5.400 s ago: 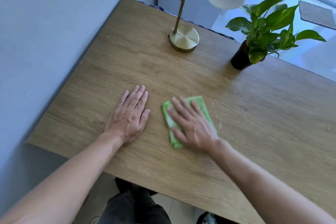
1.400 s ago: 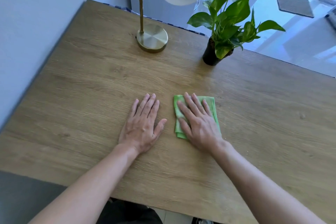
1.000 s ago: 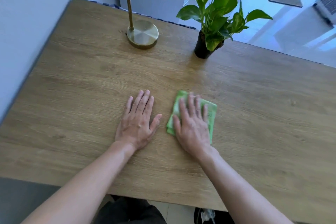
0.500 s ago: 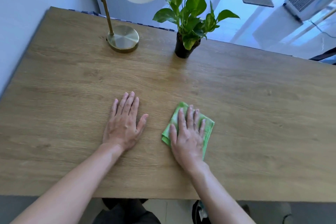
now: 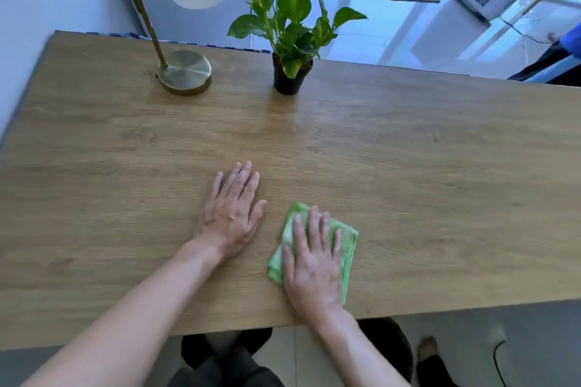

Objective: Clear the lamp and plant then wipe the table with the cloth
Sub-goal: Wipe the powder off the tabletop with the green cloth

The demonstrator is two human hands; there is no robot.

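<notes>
The cloth (image 5: 347,240), green and folded, is being pressed flat against the table (image 5: 440,185) by the right hand (image 5: 314,264), whose fingers are being held straight and slightly spread over it. The cloth is lying close to the near edge of the table, with its far corner and right side showing past the fingers. The left hand (image 5: 231,214) is being rested palm down on the bare wood just beside the cloth, apart from it, its fingers straight and together and the thumb held out toward the cloth. Nothing is being gripped by either hand.

The lamp (image 5: 185,72) is being left standing near the far edge of the table, toward the left, its round brass base sitting flat on the wood and its thin stem leaning up to a white shade. The plant (image 5: 289,28), in a small dark pot, is being left upright to the right of the lamp base, well apart from both hands.
</notes>
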